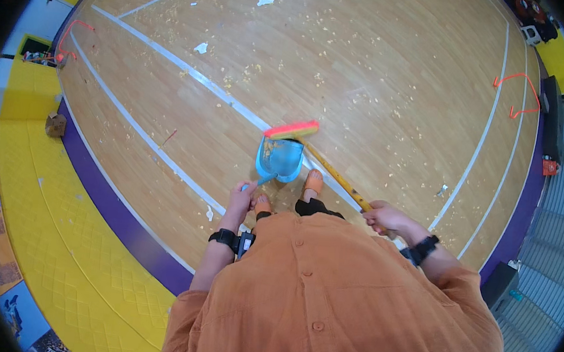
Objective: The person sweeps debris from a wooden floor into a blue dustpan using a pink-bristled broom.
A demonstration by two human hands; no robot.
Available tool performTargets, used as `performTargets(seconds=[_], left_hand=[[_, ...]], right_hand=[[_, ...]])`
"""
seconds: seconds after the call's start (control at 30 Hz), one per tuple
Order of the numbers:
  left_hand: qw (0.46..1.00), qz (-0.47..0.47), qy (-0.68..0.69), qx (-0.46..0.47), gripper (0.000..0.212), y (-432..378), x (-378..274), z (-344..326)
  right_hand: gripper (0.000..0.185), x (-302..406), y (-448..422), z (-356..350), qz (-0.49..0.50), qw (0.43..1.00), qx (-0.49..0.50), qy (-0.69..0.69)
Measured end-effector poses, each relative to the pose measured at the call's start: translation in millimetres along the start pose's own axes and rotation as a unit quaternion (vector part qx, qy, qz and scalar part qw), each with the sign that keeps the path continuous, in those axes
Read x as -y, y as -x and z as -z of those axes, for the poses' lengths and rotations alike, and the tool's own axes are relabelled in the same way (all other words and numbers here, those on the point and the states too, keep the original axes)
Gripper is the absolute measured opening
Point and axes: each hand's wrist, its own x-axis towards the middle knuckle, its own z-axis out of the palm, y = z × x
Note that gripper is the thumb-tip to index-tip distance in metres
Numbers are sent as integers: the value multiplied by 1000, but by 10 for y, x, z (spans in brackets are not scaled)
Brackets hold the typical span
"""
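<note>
A blue long-handled dustpan rests on the floor before my feet, its handle in my left hand. Light-coloured debris lies inside it, towards the left. At the pan's front edge is a broom head with red and yellow bristles, slightly blurred. My right hand is closed around the broom's yellow handle, which slants from the head down to the right. Pale scraps are scattered over the wood-patterned floor ahead.
Larger white pieces lie farther off. Orange-red bent frames stand on both sides. A yellow padded surface with a purple edge curves along the left, with a cardboard box beside it. Dark boxes are at the right edge.
</note>
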Motion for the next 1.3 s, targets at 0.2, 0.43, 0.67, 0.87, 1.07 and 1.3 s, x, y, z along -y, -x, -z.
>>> performTargets(seconds=[0.2, 0.43, 0.67, 0.87, 1.07, 1.3], left_hand=[[1000, -6, -11, 4, 15, -23, -101, -300], [998, -16, 47, -29, 16, -3, -159, -293], [991, -57, 113, -39, 15, 23, -331, -66], [987, -59, 138, -53, 24, -95, -714, 307], [982, -71, 164, -59, 25, -287, -943, 860], [982, -60, 159, -79, 23, -402, -1164, 1535]], right_hand=[[14, 78, 583, 444, -16, 991, 47, -127], [12, 132, 167, 217, 73, 996, -44, -1], [14, 632, -223, 62, 109, 990, -75, 50], [20, 1219, -584, -324, 127, 988, -63, 57], [19, 1817, -958, -762, 128, 989, -39, 64], [14, 2648, -1510, -1358, 144, 979, -60, 134]])
